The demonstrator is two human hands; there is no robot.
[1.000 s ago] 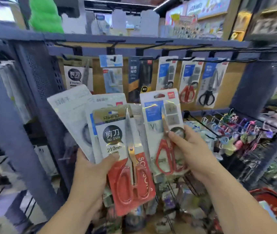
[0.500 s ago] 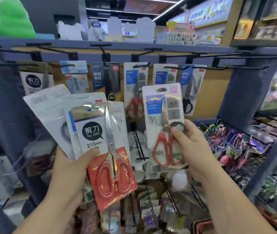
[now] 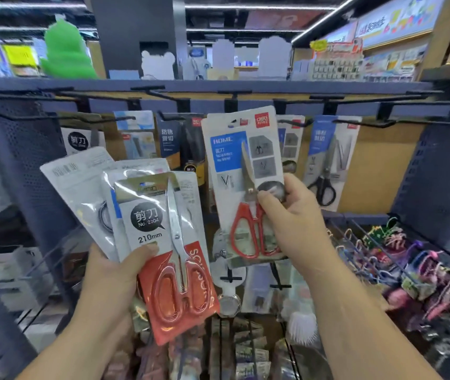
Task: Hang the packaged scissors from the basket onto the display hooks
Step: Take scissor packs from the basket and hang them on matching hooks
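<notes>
Scissors [image 3: 245,171], red-handled on white card, stand upright pinched in right hand [image 3: 298,226], hang-hole just under centre-frame black hooks [image 3: 369,122]; left hand [image 3: 108,278] grips spare scissor packs [image 3: 150,215].

A red-handled scissors pack [image 3: 235,160] stands nearly upright before display hooks [image 3: 366,122], a fanned stack [image 3: 150,215] beside it.

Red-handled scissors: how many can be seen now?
2. One in the front pack in the left hand, one in the HOME pack in the right hand. Others may be hidden behind.
</notes>
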